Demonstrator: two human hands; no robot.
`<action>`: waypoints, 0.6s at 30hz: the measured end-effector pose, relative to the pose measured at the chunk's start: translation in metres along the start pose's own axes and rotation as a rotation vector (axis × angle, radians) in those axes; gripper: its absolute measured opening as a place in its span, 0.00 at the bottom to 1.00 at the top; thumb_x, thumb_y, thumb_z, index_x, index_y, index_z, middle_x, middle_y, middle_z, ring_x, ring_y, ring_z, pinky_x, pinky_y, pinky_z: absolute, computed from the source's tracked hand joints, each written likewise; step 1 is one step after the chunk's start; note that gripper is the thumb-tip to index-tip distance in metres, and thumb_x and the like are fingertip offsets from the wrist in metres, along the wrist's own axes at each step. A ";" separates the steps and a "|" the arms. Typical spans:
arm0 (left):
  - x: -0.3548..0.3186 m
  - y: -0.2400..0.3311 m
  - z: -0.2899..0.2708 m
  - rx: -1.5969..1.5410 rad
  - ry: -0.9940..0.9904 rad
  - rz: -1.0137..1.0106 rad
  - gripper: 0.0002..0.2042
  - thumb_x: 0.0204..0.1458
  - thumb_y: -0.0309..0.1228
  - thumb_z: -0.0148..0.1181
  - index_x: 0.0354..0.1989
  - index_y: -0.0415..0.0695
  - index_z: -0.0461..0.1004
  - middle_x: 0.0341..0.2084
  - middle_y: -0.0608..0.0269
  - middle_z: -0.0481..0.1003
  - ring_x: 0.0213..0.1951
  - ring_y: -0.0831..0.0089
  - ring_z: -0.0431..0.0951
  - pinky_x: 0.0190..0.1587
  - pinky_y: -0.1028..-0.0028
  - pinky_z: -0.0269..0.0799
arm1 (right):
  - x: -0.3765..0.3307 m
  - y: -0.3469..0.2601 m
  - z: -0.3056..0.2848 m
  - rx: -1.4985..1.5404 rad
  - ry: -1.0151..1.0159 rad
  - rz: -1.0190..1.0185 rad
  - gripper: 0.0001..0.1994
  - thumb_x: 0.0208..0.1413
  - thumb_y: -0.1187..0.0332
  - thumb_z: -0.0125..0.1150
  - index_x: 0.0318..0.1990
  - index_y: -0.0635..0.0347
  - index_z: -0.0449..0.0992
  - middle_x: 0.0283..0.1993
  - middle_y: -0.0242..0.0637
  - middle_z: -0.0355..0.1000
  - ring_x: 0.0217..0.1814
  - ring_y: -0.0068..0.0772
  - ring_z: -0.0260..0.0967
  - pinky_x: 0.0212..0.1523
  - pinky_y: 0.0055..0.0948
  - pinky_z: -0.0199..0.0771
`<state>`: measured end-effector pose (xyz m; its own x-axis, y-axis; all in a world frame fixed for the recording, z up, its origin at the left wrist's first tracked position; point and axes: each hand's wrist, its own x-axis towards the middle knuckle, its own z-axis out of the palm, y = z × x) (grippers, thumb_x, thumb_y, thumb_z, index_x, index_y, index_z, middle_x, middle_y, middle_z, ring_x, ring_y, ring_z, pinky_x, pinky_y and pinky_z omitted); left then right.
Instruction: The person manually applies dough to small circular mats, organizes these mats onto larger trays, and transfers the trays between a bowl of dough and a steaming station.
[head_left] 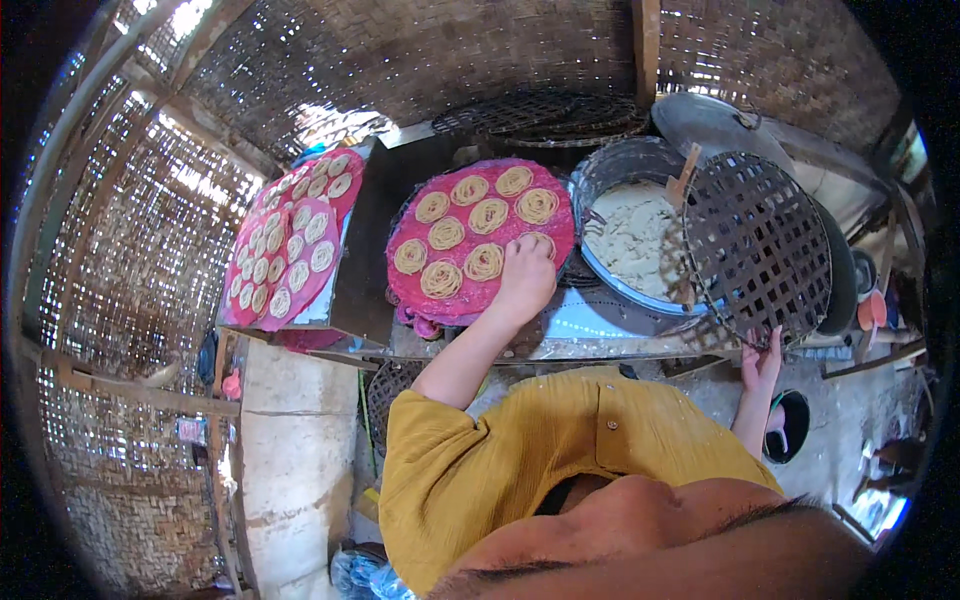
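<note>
My left hand (528,272) reaches over a round tray covered with pink cloth (470,293). Its fingers are bent together on a coiled noodle nest (545,243) at the tray's right side, partly hiding it. Several more pale noodle nests (488,216) lie in rows on the same cloth. On the right, my right hand (763,358) grips the lower edge of a dark, round, open-weave tray (760,240). That woven tray is tilted up and bare, leaning by a large basin (590,262) of whitish dough (632,240).
A wooden stick (684,175) stands in the basin. At left, pink cloths with more nests (275,255) rest on a box (365,250). Stacked woven trays (540,112) and a large metal lid (708,122) lie behind. A dark bucket (790,425) stands below at right.
</note>
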<state>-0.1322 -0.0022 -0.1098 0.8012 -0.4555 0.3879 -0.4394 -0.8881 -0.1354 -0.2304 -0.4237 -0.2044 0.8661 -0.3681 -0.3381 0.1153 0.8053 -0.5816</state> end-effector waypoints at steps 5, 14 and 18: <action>0.001 0.000 0.000 -0.085 -0.015 -0.027 0.09 0.29 0.31 0.57 0.20 0.39 0.72 0.33 0.61 0.65 0.41 0.65 0.61 0.40 0.65 0.56 | -0.008 0.004 0.005 -0.002 0.070 -0.010 0.20 0.48 0.58 0.54 0.45 0.60 0.63 0.42 0.40 0.62 0.43 0.33 0.61 0.43 0.31 0.65; -0.002 -0.012 -0.004 -0.358 0.075 -0.281 0.06 0.31 0.29 0.53 0.17 0.40 0.72 0.28 0.58 0.69 0.34 0.61 0.66 0.37 0.66 0.62 | -0.012 0.003 0.006 -0.011 0.189 -0.060 0.23 0.46 0.56 0.55 0.46 0.62 0.61 0.41 0.43 0.62 0.43 0.36 0.62 0.43 0.35 0.67; 0.002 -0.032 -0.008 -0.581 0.098 -0.505 0.06 0.34 0.30 0.52 0.18 0.40 0.71 0.24 0.55 0.71 0.30 0.57 0.70 0.34 0.66 0.65 | -0.012 0.004 0.001 -0.052 0.158 -0.157 0.24 0.46 0.53 0.54 0.45 0.61 0.62 0.38 0.41 0.63 0.41 0.35 0.63 0.42 0.35 0.68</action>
<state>-0.1200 0.0260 -0.0970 0.9335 0.0277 0.3575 -0.1942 -0.7990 0.5691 -0.2396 -0.4157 -0.2016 0.7520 -0.5588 -0.3496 0.2141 0.7087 -0.6722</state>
